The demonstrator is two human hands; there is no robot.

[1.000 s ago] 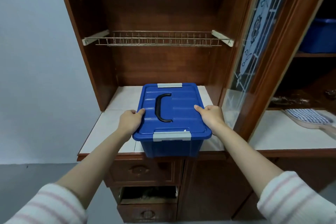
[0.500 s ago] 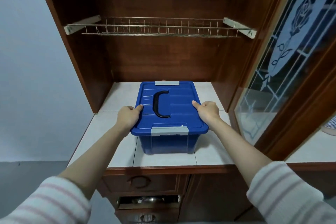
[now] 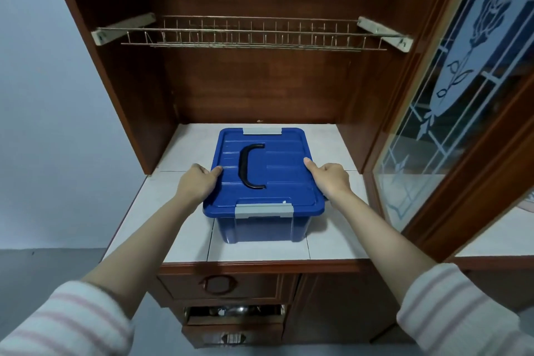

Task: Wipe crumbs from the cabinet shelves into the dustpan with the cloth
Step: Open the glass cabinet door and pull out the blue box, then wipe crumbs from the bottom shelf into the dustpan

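- The cabinet is dark reddish wood, with a white tiled shelf as its work surface.
- A blue storage box stands on the shelf, about midway between its left and right edges. Its near side sits back from the front edge, and its far end is close to the back edge.
- The blue lid is on the box, with a grey latch at the near end and another at the far end. A black carry handle lies flat on the lid, left of its middle.
- The left hand grips the lid's left edge, thumb on top and fingers curled down over the side.
- The right hand holds the lid's right edge in the same way, thumb tip on the top surface.
- Both forearms reach in from the front edge, in pink-and-white striped sleeves.
- A wire rack spans the cabinet above the box, hung on a pale bracket at each side wall.
- A glass door with a frosted rose pattern stands open at the shelf's right edge.
- Below the front edge is a closed drawer. Under it, a partly open drawer holds shiny metal items too dim to identify.
- A small dark speck lies at the shelf's back edge, behind the box.
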